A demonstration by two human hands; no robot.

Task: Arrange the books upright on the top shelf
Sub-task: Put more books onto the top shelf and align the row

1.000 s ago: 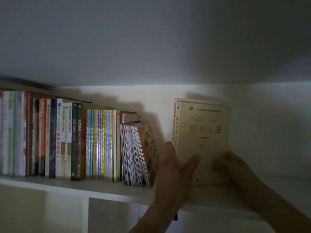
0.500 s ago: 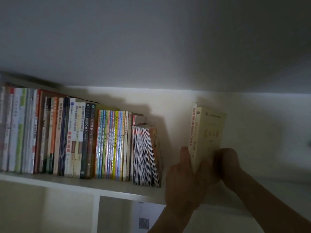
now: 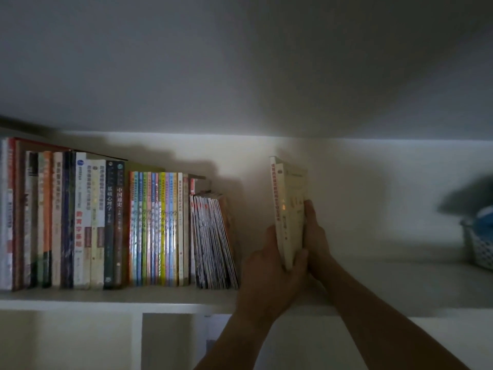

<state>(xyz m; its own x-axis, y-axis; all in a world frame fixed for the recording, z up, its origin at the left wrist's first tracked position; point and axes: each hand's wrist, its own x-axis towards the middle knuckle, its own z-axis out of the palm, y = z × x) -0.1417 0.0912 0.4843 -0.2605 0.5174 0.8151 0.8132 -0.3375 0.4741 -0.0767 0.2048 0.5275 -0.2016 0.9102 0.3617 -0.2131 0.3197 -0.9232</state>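
Two cream books (image 3: 289,204) stand upright together on the white top shelf (image 3: 133,296), spines toward me. My left hand (image 3: 269,273) grips their lower left side, thumb curled across the front edge. My right hand (image 3: 314,236) presses flat against their right cover. A long row of upright books (image 3: 93,222) fills the shelf's left part. It ends in a bundle of thin magazines (image 3: 213,240) that leans left. A gap separates the magazines from the held books.
A white lattice basket (image 3: 478,241) with something blue in it sits on the shelf at the far right. The ceiling hangs close above the books. Open white compartments (image 3: 168,340) lie below the shelf.
The cream books have turned from cover-facing to spine-facing and now stand upright. Both hands closed in on their sides. The view shifted right, bringing the basket in.
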